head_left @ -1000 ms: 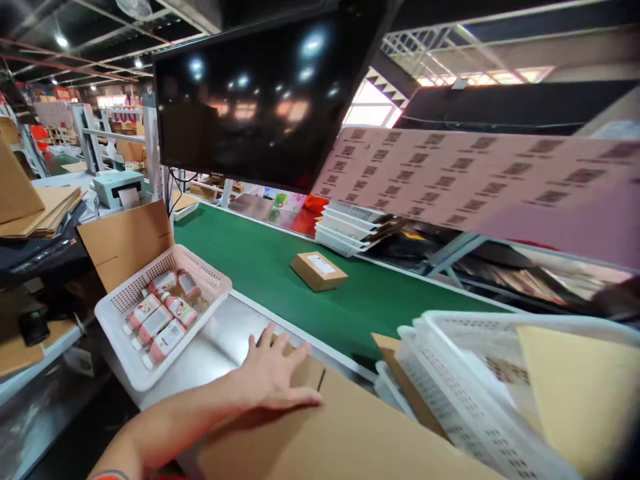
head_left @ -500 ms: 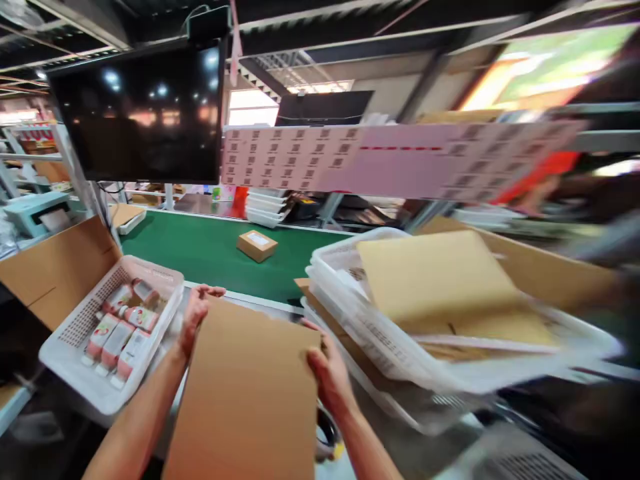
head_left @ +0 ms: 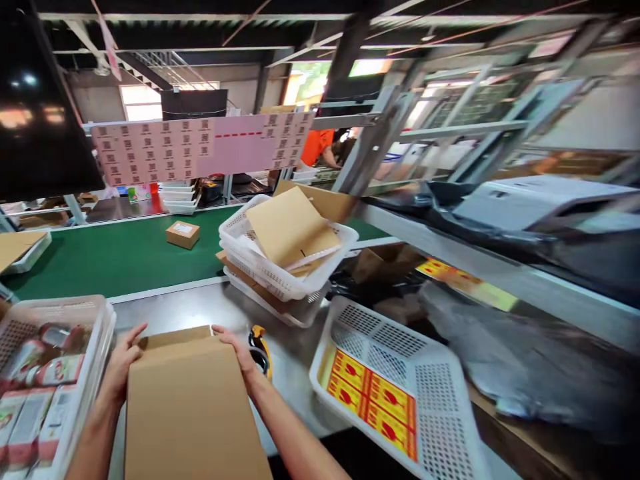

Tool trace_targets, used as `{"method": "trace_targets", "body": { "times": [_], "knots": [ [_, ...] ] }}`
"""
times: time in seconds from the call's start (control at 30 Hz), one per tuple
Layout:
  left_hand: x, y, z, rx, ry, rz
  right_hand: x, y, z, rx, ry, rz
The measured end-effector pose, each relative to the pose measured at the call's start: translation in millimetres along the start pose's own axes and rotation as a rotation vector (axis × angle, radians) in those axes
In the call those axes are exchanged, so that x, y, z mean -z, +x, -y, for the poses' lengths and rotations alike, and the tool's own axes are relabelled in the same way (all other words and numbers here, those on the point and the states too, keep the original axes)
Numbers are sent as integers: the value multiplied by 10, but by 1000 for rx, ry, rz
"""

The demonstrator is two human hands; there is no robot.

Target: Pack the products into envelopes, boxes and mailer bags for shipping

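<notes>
A brown cardboard box (head_left: 193,407) fills the lower left middle of the view, its broad plain face toward me and a flap at its far end. My left hand (head_left: 120,367) grips its far left corner. On the far right corner, my right hand (head_left: 239,350) holds the edge with its fingers over the top. Just right of that hand, a tape dispenser (head_left: 261,350) with black and yellow parts lies on the metal tabletop (head_left: 165,308). Left of the box is a white basket (head_left: 83,308) of bottles with pinkish labels (head_left: 57,370).
Beyond the table runs a green conveyor belt (head_left: 125,250) carrying a small labelled carton (head_left: 183,235). Stacked white baskets (head_left: 290,283) hold flat cardboard. At right, another white basket (head_left: 440,400) contains yellow-and-red fragile labels (head_left: 373,400). A person in orange (head_left: 317,147) is farther back.
My view has swung right, bringing the basket of fragile labels into sight. Both hands still hold the box, and its far-end flap now shows. The tape dispenser is less covered.
</notes>
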State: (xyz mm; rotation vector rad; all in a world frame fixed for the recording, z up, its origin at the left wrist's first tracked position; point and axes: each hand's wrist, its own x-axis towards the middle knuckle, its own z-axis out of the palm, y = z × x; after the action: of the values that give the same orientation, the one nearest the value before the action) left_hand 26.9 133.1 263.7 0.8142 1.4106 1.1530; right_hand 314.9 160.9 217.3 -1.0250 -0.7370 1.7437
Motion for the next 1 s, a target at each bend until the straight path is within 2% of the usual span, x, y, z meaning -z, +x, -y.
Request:
{"method": "trace_targets", "body": {
  "times": [0.13, 0.23, 0.3, 0.37, 0.47, 0.5, 0.6, 0.7, 0.77, 0.83, 0.9, 0.93, 1.0],
  "knots": [
    [39, -101, -87, 53, 76, 21, -13, -67, 178, 25, 71, 50],
    [35, -182, -185, 15, 151, 49, -35, -142, 414, 38, -23, 39],
    [-27, -163, -216, -52, 184, 15, -13, -143, 541, 83, -104, 11],
    [-112, -76, -170, -198, 194, -20, 54, -94, 576, 170, -174, -12],
    [-194, 116, 73, -431, 157, 14, 213, 26, 419, 325, -241, -26],
    [-199, 174, 182, -452, 132, 19, 264, 64, 330, 351, -258, -35],
    [-164, 284, 441, -403, 94, -6, 349, 149, 98, 338, -282, -77],
    [-127, 325, 416, -328, 94, -82, 299, 252, 81, 385, -221, -29],
    [-116, 359, 270, -203, 40, -109, 234, 369, 176, 515, -193, 24],
    [-93, 401, 140, -147, -32, -63, 189, 483, 262, 663, -217, 66],
    [-37, 428, 132, -246, -46, 7, 195, 519, 253, 768, -296, 108],
    [2, 431, 194, -321, -20, 23, 222, 492, 194, 793, -349, 126],
    [87, 412, 443, -431, 81, 30, 330, 348, -29, 791, -468, 158]
  ]
}}
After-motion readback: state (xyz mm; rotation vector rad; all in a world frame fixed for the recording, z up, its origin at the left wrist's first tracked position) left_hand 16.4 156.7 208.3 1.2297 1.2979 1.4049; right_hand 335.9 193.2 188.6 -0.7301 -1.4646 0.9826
